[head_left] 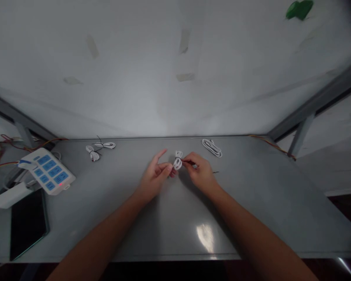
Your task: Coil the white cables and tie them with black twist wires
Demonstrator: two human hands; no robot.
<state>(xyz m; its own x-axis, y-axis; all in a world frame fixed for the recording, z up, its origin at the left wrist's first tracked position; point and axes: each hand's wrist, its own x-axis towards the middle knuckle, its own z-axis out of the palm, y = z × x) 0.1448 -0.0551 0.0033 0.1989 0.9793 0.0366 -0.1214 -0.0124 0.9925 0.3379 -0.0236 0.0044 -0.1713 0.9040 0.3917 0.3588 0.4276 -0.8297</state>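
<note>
A small coiled white cable (178, 160) is up between my hands, over the middle of the table, with a dark tie (178, 157) around its waist. My left hand (154, 175) grips the coil's lower end between thumb and fingers, its index finger stretched away. From the other side, my right hand (201, 170) pinches at the tie; its fingertips partly hide the tie's ends. Just beyond the right hand lies another short dark tie (215, 172). Farther back on the right rests a loosely coiled white cable (211, 148) with no tie visible around its middle.
Two tied white cable bundles (93, 153) lie at the back left. A power strip (51, 171) with blue sockets, a white adapter (13, 195) and a dark tablet (28, 222) occupy the left side. A wall (140, 97) and metal posts (301, 134) border the grey table (269, 187).
</note>
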